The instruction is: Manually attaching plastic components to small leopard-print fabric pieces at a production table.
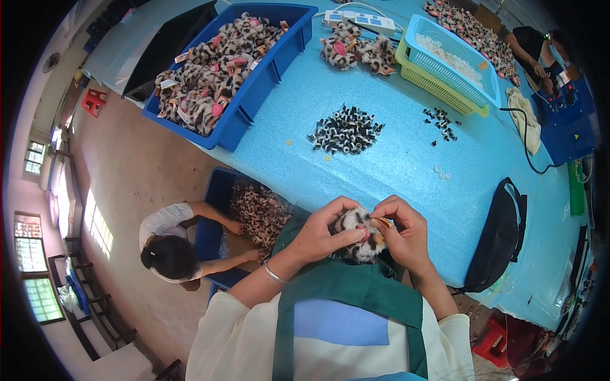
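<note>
A small spotted plush piece (359, 236), cream with black and tan patches and a pink spot, is held between my two hands in front of the green apron. My left hand (327, 230) grips it from the left, thumb across its front by the pink spot. From the right, my right hand (405, 232) pinches its upper edge, where a small orange-brown tag (382, 223) shows between thumb and fingers. Beyond my hands, a heap of small black-and-white plastic parts (347, 130) lies on the blue table (279, 168).
A blue crate (262, 105) of spotted plush pieces stands at the far left. Stacked baskets (438, 89) and a power strip (359, 22) are at the back. A black bag (499, 238) lies right. Beside the table, another person (170, 244) reaches into a floor bin (210, 219).
</note>
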Available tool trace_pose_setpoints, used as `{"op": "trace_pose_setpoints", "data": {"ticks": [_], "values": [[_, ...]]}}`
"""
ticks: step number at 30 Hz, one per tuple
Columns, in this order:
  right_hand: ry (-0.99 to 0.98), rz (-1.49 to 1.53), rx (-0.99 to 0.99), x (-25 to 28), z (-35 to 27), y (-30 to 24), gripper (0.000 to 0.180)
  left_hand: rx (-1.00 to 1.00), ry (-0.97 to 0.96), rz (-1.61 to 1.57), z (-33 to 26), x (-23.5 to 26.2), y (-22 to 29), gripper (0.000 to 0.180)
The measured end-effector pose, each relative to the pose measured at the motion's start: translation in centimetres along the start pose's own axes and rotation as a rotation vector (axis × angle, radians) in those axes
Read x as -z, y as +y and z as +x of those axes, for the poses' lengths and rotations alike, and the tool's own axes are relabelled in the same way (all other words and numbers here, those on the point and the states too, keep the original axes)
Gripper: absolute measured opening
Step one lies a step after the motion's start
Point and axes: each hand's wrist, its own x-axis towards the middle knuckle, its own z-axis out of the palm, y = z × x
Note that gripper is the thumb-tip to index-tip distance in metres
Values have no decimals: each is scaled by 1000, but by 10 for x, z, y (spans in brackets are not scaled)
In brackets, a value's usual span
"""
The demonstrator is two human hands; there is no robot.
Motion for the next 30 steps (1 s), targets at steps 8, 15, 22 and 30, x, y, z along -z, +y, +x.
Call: {"op": "trace_pose_setpoints", "data": {"ticks": [8, 15, 22, 30], "values": [[-31, -194, 160, -7, 0, 0, 10, -189, 211, 490, 1, -2, -14, 30], [8, -127, 109, 2, 2, 2, 10, -190, 194, -80, 2, 0, -14, 29], [-86, -579, 452, -4, 7, 3, 11, -267, 251, 73, 8, 2, -23, 26], [52, -279, 171, -3, 14, 8, 22, -96, 359, -301, 15, 13, -26, 12]]}}
